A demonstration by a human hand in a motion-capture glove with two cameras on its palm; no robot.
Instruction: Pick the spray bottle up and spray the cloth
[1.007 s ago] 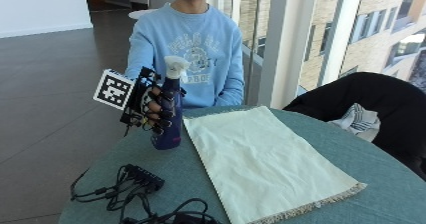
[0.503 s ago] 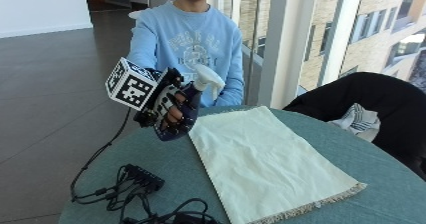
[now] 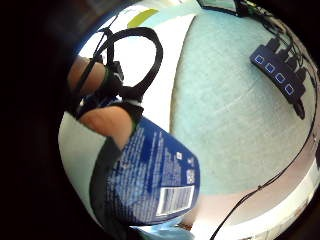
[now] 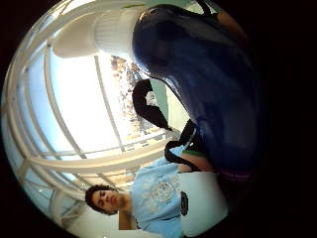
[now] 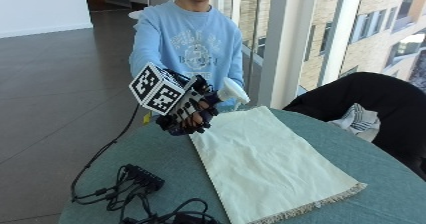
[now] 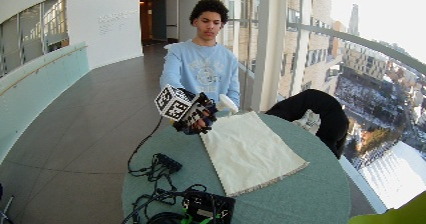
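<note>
The gloved right hand point(image 5: 191, 110) grips a dark blue spray bottle point(image 5: 233, 92) and holds it in the air over the table's back left, beside the cloth's far corner. The bottle is tilted, and its white spray head point(image 6: 227, 103) points over the cloth. The cream cloth point(image 5: 266, 164) lies flat on the round teal table point(image 5: 386, 184), with a fringed near edge. In the palm views the bottle's labelled body point(image 3: 155, 182) and neck point(image 4: 208, 89) sit close against the palm, with fingers curled round them. The white head point(image 4: 94, 32) juts out past them.
A black power strip point(image 5: 145, 178) with tangled cables lies on the table's near left, and a black box point(image 6: 208, 206) sits at the front edge. A dark jacket point(image 5: 373, 99) hangs over a chair at the right. Glass walls stand behind the person.
The hand has lifted the bottle off the table, where it stood upright, and tilted it so the spray head leans toward the cloth.
</note>
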